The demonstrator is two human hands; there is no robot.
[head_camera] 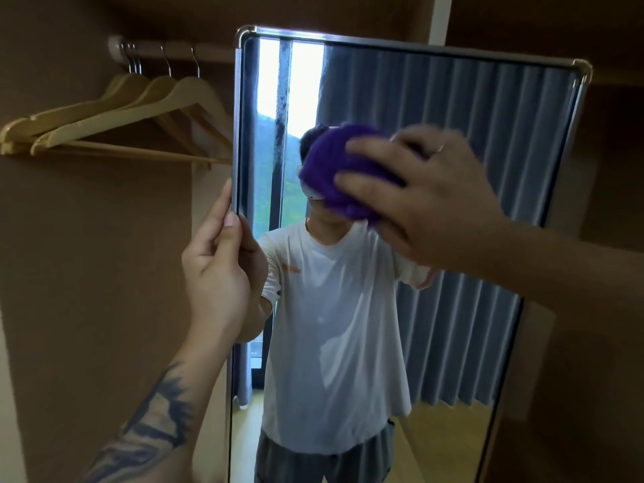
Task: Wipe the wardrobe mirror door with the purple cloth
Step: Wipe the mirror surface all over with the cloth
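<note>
The wardrobe mirror door [453,134] stands open in front of me, tall, with a thin metal frame. It reflects a person in a white T-shirt and blue-grey curtains. My right hand [428,200] presses a bunched purple cloth [334,172] against the glass at about mid-height, fingers spread and curled over it. The hand is blurred with motion. My left hand [219,259] grips the door's left edge, thumb on the glass side and fingers behind the frame.
Inside the brown wardrobe to the left, several wooden hangers [115,116] hang on a rail [174,50]. A brown panel and shelves [610,169] lie to the right of the door. Wooden floor shows in the reflection.
</note>
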